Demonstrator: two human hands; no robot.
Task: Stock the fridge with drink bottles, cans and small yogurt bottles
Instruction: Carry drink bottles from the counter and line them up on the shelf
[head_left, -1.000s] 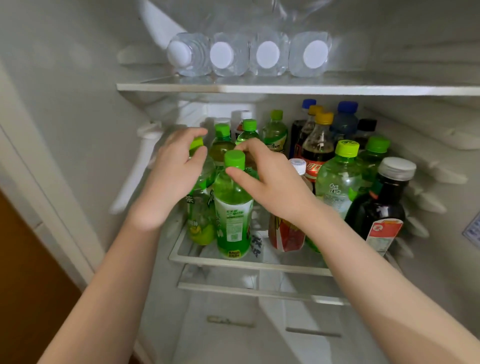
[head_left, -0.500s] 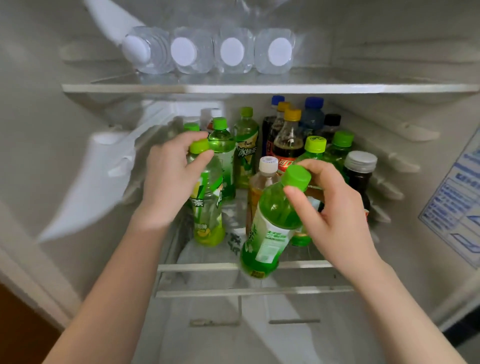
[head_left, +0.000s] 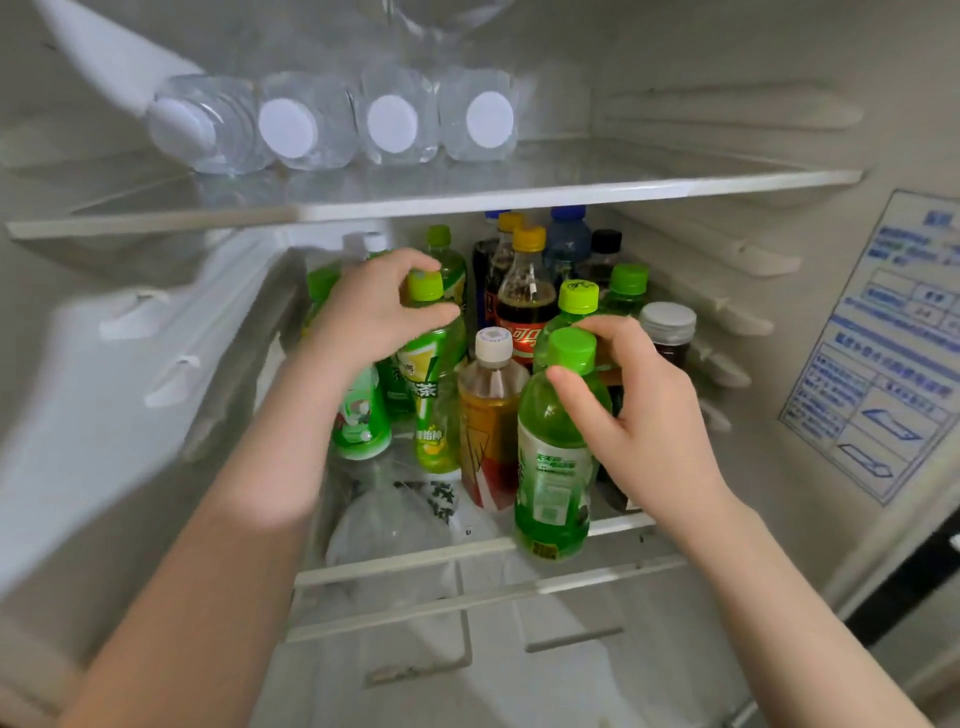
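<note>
The right grip (head_left: 639, 415) is clamping the green bottle (head_left: 553, 467) just under its cap, fingers and thumb curling round the neck, right of centre in the frame. The bottle is hanging below the grip, its long axis near upright, its base sitting at the front rim of the shelf (head_left: 395, 564). I cannot tell whether it is resting there or just clear. The left grip (head_left: 363, 312) is clamping the tea bottle (head_left: 434, 395) at its cap, up and left of the green one, with an amber bottle (head_left: 488, 415) standing between them. The open patch is lying left of the green bottle, lower centre, so the right grip is probably needing to carry the base inward and leftward.
</note>
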